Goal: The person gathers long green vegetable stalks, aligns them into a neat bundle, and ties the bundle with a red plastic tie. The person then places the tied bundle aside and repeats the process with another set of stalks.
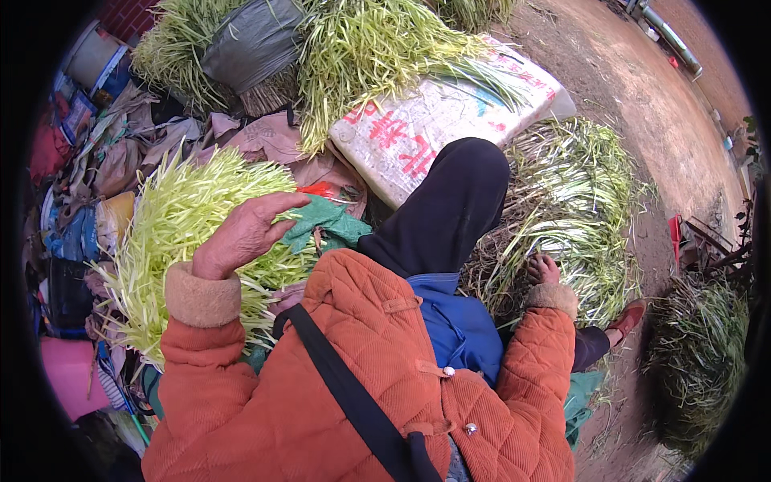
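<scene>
The right hand [543, 269] rests with curled fingers at the lower edge of the heap of green, brown-based stalks [582, 189], near three o'clock from the view's centre; whether it is clamped on any strands, I cannot tell. The left hand [241, 233] hovers, thumb and fingers apart and nothing visible between them, over the pile of pale yellow-green shoots [181, 213] at nine o'clock. At that hand's three o'clock lies a crumpled green cloth [331, 218]. Good handling probably means a light pinch on a few stalks near their brown bases, since a hard squeeze could bruise the leaves. Farther out, a white printed sack [401, 149] lies toward one o'clock, leafy bundles [369, 60] at twelve.
</scene>
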### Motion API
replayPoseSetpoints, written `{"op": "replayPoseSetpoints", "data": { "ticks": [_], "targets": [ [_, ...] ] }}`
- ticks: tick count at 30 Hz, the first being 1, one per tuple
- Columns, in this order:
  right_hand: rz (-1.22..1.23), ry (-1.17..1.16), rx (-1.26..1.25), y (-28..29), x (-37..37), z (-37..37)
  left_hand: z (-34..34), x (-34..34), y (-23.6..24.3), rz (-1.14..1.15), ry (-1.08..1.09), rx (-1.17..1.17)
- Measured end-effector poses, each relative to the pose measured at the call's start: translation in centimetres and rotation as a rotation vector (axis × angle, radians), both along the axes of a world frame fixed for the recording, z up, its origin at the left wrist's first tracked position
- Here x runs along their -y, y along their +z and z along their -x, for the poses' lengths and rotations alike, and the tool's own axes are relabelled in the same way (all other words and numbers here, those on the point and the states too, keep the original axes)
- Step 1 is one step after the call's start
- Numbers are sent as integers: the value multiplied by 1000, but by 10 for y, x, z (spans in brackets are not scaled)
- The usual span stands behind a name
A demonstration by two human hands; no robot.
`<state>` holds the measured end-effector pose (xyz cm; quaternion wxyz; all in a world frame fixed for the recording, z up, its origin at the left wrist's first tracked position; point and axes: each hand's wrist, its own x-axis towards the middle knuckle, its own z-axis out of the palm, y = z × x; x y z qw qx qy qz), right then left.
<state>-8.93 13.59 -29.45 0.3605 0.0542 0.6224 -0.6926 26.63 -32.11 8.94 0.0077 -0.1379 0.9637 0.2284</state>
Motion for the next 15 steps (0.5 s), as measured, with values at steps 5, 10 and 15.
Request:
{"op": "replayPoseSetpoints", "data": {
  "ticks": [5, 10, 15],
  "targets": [
    [-299, 64, -363, 39, -23, -44, 57, 64, -84, -673, 47, 155],
    [-1193, 634, -671, 122, -7, -86, 49, 131, -226, -439, 629, 49],
    [-1484, 950, -494, 176, 39, -101, 60, 145, -296, 223, 401, 180]
  ]
}}
